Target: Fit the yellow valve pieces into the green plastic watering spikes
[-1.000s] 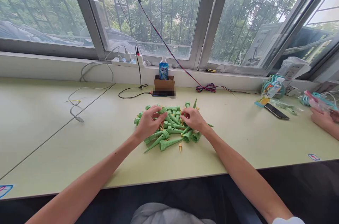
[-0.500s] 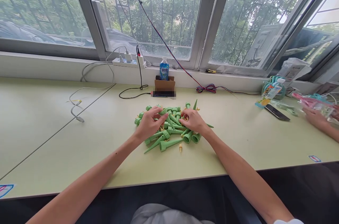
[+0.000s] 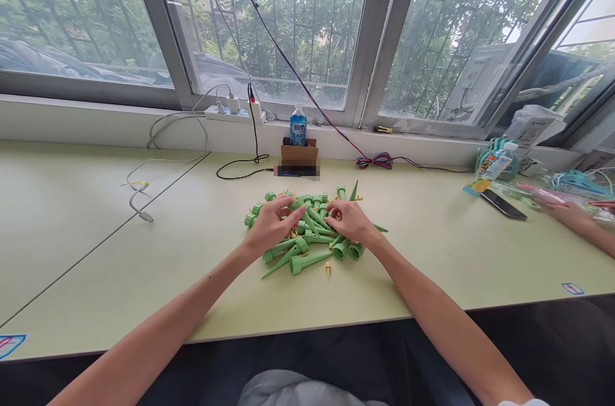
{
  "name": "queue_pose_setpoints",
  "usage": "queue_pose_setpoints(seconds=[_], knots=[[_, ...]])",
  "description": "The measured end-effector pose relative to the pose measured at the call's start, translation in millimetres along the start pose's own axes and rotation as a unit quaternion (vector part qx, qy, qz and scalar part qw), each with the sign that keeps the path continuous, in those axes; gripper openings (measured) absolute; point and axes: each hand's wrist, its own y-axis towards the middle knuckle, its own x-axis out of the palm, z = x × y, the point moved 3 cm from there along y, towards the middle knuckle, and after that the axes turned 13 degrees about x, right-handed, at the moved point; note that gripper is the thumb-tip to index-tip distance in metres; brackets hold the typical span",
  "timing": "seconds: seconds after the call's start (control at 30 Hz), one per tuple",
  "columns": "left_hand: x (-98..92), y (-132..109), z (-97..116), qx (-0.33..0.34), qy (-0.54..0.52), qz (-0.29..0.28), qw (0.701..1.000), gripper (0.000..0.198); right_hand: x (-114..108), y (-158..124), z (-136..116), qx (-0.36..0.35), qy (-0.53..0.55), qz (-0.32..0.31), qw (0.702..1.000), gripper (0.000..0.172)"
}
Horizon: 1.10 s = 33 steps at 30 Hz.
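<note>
Off to my right, a co-worker's hand [image 3: 562,211] has slid a little farther in across the desk [image 3: 298,310], and the pink item [image 3: 542,193] by it now lies lower; my own two hands have hardly shifted.

Nearest me, the desk's front edge passes under both my forearms. Between it and the heap there is a wide strip of desktop to move over, with one small yellow plug [image 3: 328,269] lying just in front of the heap. To the left, open desktop runs to a seam and a grey cable [image 3: 139,201]; to the right, it stretches to a phone [image 3: 503,203].

Green cones [image 3: 317,237] lie jumbled in front of me, between and under my hands, more yellow plugs among them. My left hand [image 3: 275,221] comes in from the left side, thumb and curved fingers apart near a green cap. My right hand [image 3: 352,220] arches over the opposite side, its fingers bent and parted from the thumb; I cannot tell whether either touches a piece.

Beyond the heap stand a cardboard box [image 3: 299,155] and a blue bottle [image 3: 298,127], then the windows.
</note>
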Motion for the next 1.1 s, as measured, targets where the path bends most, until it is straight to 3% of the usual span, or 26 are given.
queue_pose_setpoints(seconds=[0.6, 0.93, 1.1], knots=[[0.3, 0, 5, -0.057, -0.031, -0.003, 0.998, 0.043, 2, 0, -1, -0.013, 0.019, 0.017, 1.0, 0.008], [-0.7, 0, 1, -0.074, -0.042, 0.0, 0.996, 0.043, -7, -1, -11, -0.064, 0.143, 0.114, 0.981, 0.005], [-0.6, 0, 2, -0.08, -0.041, -0.003, 0.996, 0.043, -12, -7, -21, -0.1, 0.193, 0.123, 0.968, 0.007]])
